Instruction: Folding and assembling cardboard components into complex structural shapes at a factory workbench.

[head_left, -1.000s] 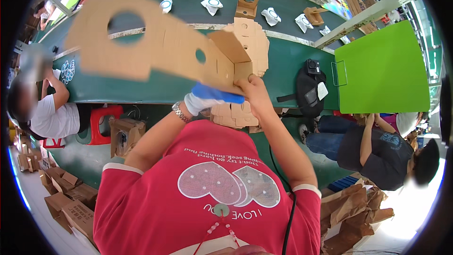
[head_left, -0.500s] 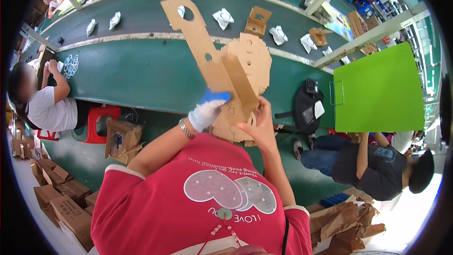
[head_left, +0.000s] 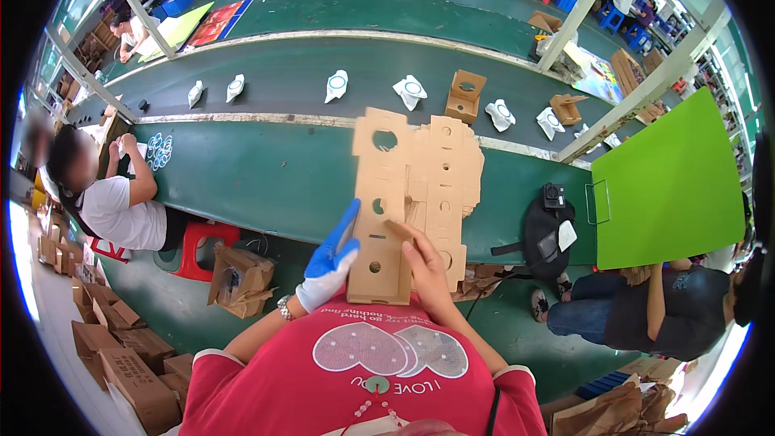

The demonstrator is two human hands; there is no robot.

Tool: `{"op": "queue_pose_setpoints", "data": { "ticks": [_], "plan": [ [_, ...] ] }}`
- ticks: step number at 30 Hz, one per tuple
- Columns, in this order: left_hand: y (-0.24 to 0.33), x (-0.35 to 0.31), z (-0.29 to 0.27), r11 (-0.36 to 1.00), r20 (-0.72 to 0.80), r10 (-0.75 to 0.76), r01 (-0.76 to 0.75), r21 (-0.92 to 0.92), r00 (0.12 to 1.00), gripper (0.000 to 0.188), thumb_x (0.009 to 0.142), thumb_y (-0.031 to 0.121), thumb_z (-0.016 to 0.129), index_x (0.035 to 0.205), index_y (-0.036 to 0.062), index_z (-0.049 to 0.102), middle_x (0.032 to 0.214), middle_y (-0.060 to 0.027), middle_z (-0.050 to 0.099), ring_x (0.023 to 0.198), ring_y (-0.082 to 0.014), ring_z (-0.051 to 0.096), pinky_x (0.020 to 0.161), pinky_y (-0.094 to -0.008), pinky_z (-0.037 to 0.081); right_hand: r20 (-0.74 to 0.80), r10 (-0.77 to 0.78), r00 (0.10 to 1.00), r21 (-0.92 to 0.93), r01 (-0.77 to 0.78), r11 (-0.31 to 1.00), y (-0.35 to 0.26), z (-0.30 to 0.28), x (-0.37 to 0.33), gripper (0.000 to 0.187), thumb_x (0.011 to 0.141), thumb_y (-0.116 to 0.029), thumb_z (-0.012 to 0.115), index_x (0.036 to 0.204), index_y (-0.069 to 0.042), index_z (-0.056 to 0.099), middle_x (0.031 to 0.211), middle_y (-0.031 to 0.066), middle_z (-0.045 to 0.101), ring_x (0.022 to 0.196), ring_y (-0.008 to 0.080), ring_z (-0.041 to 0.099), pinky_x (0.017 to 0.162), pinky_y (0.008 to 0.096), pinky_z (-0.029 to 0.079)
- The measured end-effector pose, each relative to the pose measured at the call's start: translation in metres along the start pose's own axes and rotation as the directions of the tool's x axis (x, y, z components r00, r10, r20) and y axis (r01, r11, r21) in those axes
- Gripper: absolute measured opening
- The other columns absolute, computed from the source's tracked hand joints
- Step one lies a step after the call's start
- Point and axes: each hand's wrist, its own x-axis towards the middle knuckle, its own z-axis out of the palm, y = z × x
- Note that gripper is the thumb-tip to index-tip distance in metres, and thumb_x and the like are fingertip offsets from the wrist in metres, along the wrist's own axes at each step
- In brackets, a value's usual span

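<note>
A partly folded brown cardboard box [head_left: 383,173] with round cut-outs stands lengthwise in front of my chest, its near end against or close to my shirt. Raised side walls form a shallow tray at that near end; the far part stays flat. My left hand [head_left: 329,262], in a blue and white glove, presses along the left wall with fingers stretched upward. On the opposite side, my bare right hand [head_left: 428,270] grips the right wall, its fingers reaching over the inner face. Behind the box, a stack of flat cardboard blanks [head_left: 464,165] lies on the green table [head_left: 242,173].
Beyond the table runs a dark conveyor belt [head_left: 282,73] carrying several white packets and two small open boxes. A black bag [head_left: 549,230] and a bright green board [head_left: 670,186] are at right. One person [head_left: 121,202] sits at left; another [head_left: 646,307] is at right.
The cardboard has swung from leaning left to straight ahead, and its near end now has raised walls. My left hand has moved from its middle to its left side. The view has tilted upward.
</note>
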Motion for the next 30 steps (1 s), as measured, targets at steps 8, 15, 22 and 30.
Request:
{"op": "queue_pose_setpoints", "data": {
  "ticks": [8,15,22,30],
  "plan": [
    [-0.015,0.028,0.010,0.919,0.068,0.079,-0.100,0.380,0.995,0.022,0.103,0.016,0.050,0.116,0.0025,0.063,0.117,-0.0082,0.063,0.111,-0.0164,0.058,0.097,-0.0303,0.044,-0.126,-0.127,0.984,-0.227,0.095,0.969,0.004,-0.002,0.024,0.022,0.100,-0.020,0.057,0.108,0.000,0.064,0.087,0.0020,0.066,0.085,0.0109,0.058,0.077,0.0266,0.046],
    [-0.071,0.068,0.022,0.992,-0.218,0.016,-0.042,-0.116,0.976,0.058,0.090,0.005,0.069,0.141,0.0030,0.042,0.138,-0.0143,0.052,0.112,-0.0181,0.059,0.096,-0.0326,0.050,-0.447,0.004,0.894,-0.064,-0.037,0.997,0.015,-0.010,0.046,0.032,0.094,-0.021,0.068,0.113,-0.004,0.049,0.097,0.0018,0.051,0.082,0.0067,0.049,0.068,0.0230,0.042],
    [-0.053,0.025,0.004,0.805,0.217,-0.044,-0.094,0.586,0.975,0.035,0.094,0.021,0.067,0.120,-0.0007,0.057,0.107,-0.0129,0.067,0.106,-0.0188,0.064,0.087,-0.0329,0.052,-0.009,-0.072,0.997,-0.271,0.067,0.960,0.051,-0.058,0.002,0.047,0.104,-0.038,0.045,0.135,-0.004,0.052,0.116,0.0079,0.056,0.115,0.0196,0.052,0.099,0.0347,0.041],
    [-0.013,0.074,-0.007,0.774,0.293,-0.630,0.550,0.314,0.719,0.053,0.098,0.050,0.054,0.124,0.0037,0.060,0.117,-0.0109,0.066,0.102,-0.0185,0.065,0.082,-0.0308,0.055,0.027,0.326,0.945,-0.449,-0.280,0.848,-0.035,-0.067,0.021,0.050,0.104,-0.048,0.043,0.120,-0.003,0.059,0.121,0.0093,0.062,0.110,0.0148,0.056,0.095,0.0296,0.045]
  ]
}}
